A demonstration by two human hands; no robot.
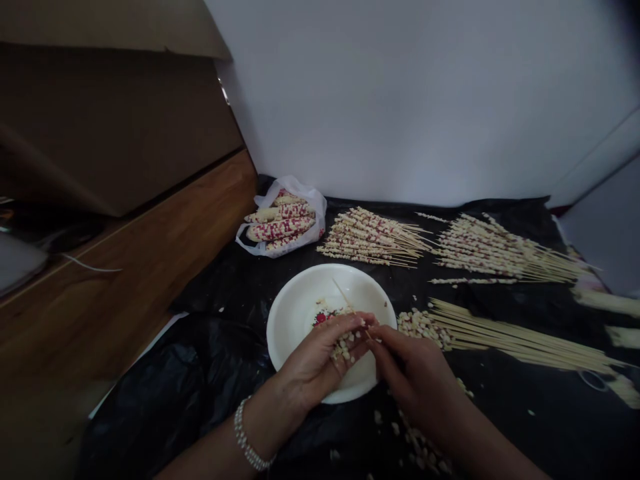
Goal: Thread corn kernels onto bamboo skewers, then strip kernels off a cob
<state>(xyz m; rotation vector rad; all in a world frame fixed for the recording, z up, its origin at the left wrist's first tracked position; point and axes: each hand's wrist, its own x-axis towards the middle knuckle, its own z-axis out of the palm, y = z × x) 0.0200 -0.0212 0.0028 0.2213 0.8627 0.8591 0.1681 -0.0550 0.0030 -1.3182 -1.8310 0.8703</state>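
My left hand (320,357), with a beaded bracelet (245,437) at the wrist, is cupped around loose corn kernels (344,347). Its fingertips meet those of my right hand (407,367) above the right side of a white bowl (283,320). Between them slants a thin wooden skewer (343,293), pinched by my right hand near its lower end. Whether a kernel sits on that end is hidden by the fingers. More kernels lie in the bowl over a red printed pattern (323,317).
Behind the bowl, a plastic bag (317,200) holds corn cobs (280,229). Two piles of kernel-threaded skewers (373,235) lie to the right, nearer them bare skewers (520,337) and a kernel heap (423,327). Black plastic sheeting (200,373) lies underneath; a white panel (400,100) stands behind.
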